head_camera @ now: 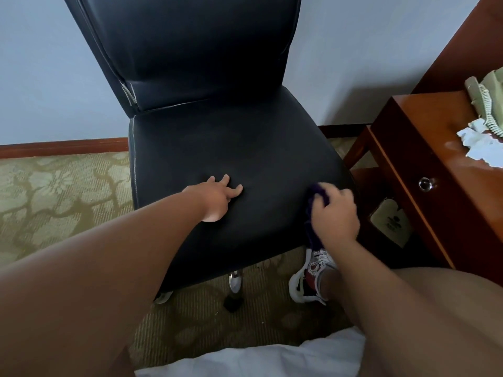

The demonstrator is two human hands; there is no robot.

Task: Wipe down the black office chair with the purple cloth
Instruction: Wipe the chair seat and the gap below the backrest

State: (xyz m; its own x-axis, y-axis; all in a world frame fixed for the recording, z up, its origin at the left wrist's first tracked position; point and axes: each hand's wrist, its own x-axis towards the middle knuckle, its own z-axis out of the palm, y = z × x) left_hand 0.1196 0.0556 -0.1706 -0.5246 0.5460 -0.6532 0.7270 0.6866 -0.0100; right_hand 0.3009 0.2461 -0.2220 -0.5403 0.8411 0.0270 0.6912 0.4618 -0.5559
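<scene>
The black office chair (217,137) fills the middle of the head view, its tall backrest against the pale wall and its padded seat facing me. My left hand (215,195) rests flat on the front middle of the seat, fingers spread. My right hand (336,213) grips the bunched purple cloth (313,208) at the seat's front right edge. The cloth hangs down past the edge and is partly hidden by my fingers and blurred.
A wooden cabinet (424,159) with a drawer knob stands close to the chair's right side, carrying a pale green telephone (487,96) and crumpled tissue (479,142). My shoe (313,276) stands by the chair's chrome leg (235,281). Patterned green carpet covers the floor; white fabric lies at the bottom.
</scene>
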